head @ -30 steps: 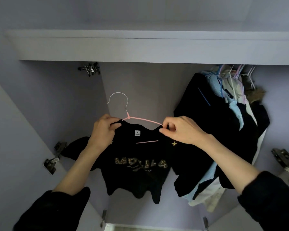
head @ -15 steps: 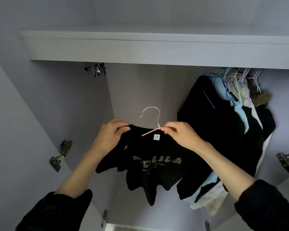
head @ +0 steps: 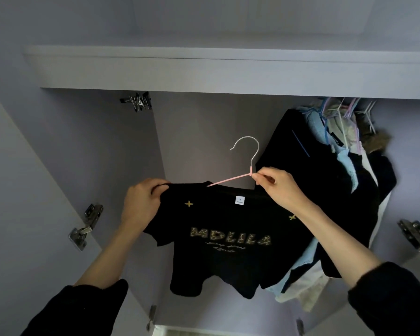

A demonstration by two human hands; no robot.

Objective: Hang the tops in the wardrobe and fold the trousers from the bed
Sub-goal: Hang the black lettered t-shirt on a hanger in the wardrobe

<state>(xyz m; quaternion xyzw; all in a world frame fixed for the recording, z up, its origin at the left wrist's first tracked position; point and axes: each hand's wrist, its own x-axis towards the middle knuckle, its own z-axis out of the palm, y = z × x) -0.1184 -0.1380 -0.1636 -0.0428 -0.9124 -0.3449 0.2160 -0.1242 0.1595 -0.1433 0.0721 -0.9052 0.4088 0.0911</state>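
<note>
A black T-shirt with gold lettering hangs on a pink hanger with a silver hook, held up inside the open wardrobe. My left hand grips the shirt's left shoulder. My right hand pinches the hanger at the base of its hook, above the shirt's right shoulder. The hook points up and is free, touching no rail. The rail itself is hidden behind the wardrobe's top panel.
Several dark and light-blue garments hang on hangers at the right of the wardrobe. The wardrobe's left half holds no clothes. Door hinges sit at the left and right edges, and a metal fitting at the upper left.
The shirt and hanger have shifted right and turned to face me, the hook now standing upright. My right hand moved from the shirt's shoulder to the hanger's neck.
</note>
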